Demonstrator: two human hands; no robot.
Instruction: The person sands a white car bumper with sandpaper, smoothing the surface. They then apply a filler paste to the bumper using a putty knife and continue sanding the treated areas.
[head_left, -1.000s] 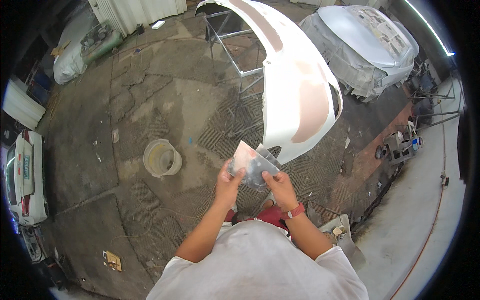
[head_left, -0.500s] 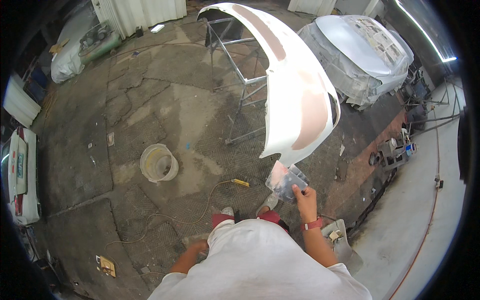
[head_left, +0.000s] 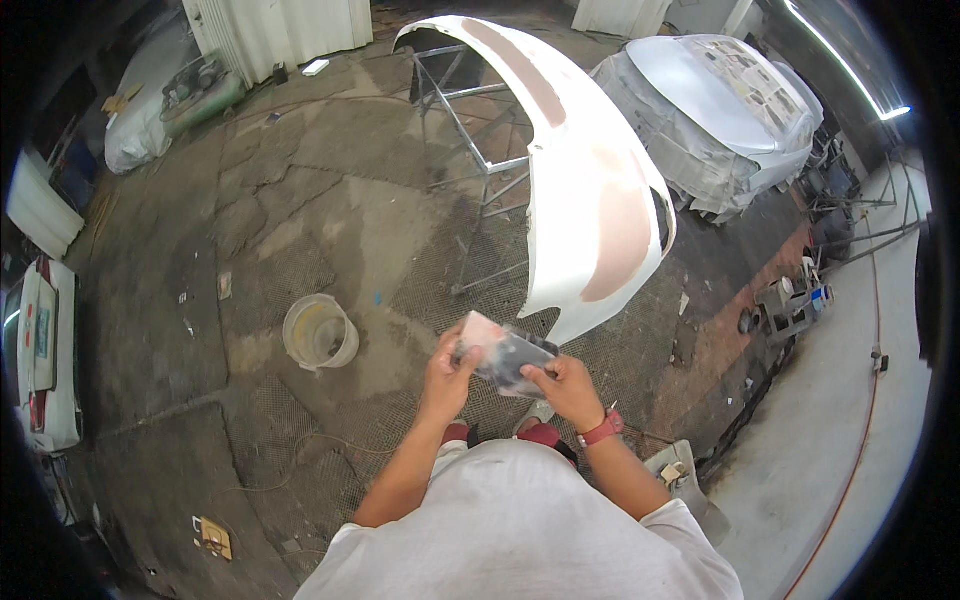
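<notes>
Gripping a flat pad (head_left: 505,355) by both ends: left hand (head_left: 447,372) pinching its pink left end, right hand (head_left: 562,385) pinching the dark near-right edge, held just near of the bumper (head_left: 590,190). Risking, as a guess, a slip from fingertip-only holds, dropping the pad onto the gritty floor (head_left: 330,210). Possibly also brushing the bumper's low tip, sitting just beyond the pad. Standing on cracked, stained concrete; bucket (head_left: 320,333) resting left; metal stand (head_left: 480,160) carrying the bumper; masked car body (head_left: 720,110) waiting far right.
</notes>
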